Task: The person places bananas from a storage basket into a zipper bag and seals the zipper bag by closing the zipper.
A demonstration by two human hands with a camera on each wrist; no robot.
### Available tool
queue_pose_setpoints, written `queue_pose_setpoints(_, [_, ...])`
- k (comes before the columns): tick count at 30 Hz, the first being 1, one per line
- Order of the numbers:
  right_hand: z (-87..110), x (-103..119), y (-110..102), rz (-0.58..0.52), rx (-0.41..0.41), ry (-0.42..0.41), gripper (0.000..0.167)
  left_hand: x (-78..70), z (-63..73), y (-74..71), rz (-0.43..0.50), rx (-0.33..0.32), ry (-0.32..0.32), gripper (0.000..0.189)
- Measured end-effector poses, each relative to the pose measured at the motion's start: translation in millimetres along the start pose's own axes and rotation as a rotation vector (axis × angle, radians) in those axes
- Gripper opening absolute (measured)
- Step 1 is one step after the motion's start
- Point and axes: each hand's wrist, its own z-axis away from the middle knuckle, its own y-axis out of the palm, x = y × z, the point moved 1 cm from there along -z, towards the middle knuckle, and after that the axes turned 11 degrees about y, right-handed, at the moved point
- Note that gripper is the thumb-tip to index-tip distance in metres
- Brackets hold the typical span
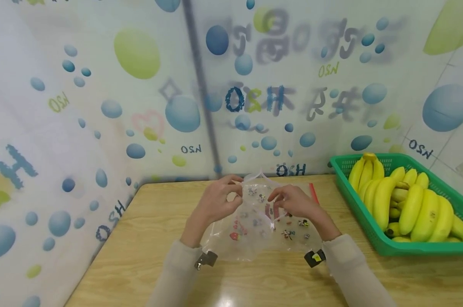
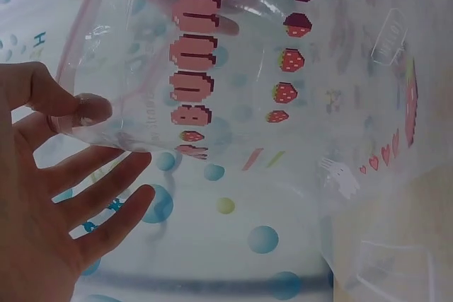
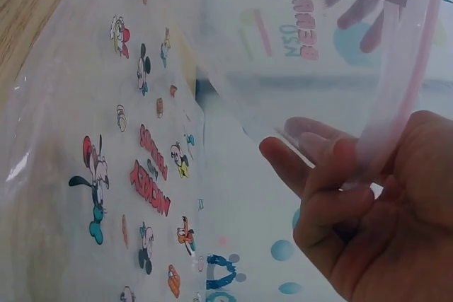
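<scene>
Strawberry-print bag [image 2: 290, 93], over the desk [image 1: 139, 238] left of the green basket [image 1: 427, 248], looks light, limp and slippery; left hand [image 1: 217, 200] and right hand [image 1: 298, 201] pinch its rim between fingers [image 3: 336, 206], probably the surest hold.

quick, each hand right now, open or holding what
Left hand: holding, pinches an edge of the strawberry-print bag.
Right hand: holding, pinches that bag's edge too.

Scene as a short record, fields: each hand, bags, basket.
left hand: pinches strawberry bag by its edge
right hand: pinches the same bag's edge
strawberry bag: clear, mouth spread between the hands
cartoon bag: clear, lies on table, partly behind strawberry bag
basket: green, at the right, holds bananas
</scene>
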Motion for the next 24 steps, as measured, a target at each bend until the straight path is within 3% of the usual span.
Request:
queue_pose_setpoints(7, [15.0, 8, -12, 0.131, -0.04, -0.05, 0.02, -1.4, 1.0, 0.6, -0.063, 0.014, -0.022, 0.017])
queue_pose_setpoints(12, [30.9, 12, -30, 0.109, -0.037, -0.11, 0.023, -2.1, 4.0, -0.2, -0.091, 0.015, -0.032, 0.016])
queue_pose_setpoints(16, [39.9, 23, -62, 0.157, -0.043, -0.121, 0.027, -3.3, 4.9, -1.7, -0.093, 0.013, -0.044, 0.015])
queue_pose_setpoints(19, [40.0, 27, -94, 0.265, -0.079, -0.074, 0.03, -3.4, 4.9, -2.1, -0.091, 0.012, -0.046, 0.014])
queue_pose_setpoints(24, [17.7, 4, -152, 0.463, -0.169, 0.022, 0.033, -3.2, 4.0, -2.0, -0.089, 0.002, -0.049, 0.013])
